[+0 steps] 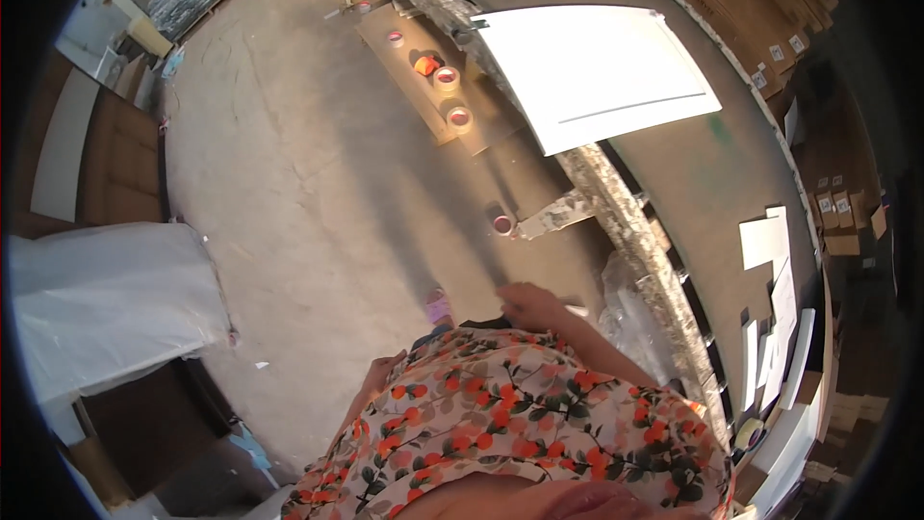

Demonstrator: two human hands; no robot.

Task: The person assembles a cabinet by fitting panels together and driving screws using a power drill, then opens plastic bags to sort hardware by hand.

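My right hand (526,307) hangs in front of my body beside the workbench, its fingers loosely curled, with nothing visible in them. Lower at my left side, my left hand (384,367) is partly hidden by my flowered top, and its fingers cannot be made out clearly. Neither hand touches the bench. A white rectangular panel (599,67) with a dark line along one side lies on the bench and overhangs its near edge. On a cardboard sheet (399,50) on the floor rest several tape rolls (446,79) and an orange object (426,65).
The long dark bench (664,169) curves along my right, with white strips (770,347) and another tape roll (748,434) on it. One tape roll (501,223) lies by a bench leg (558,216). Plastic-covered goods (115,299) stand left; stacked cartons (746,24) stand beyond the bench.
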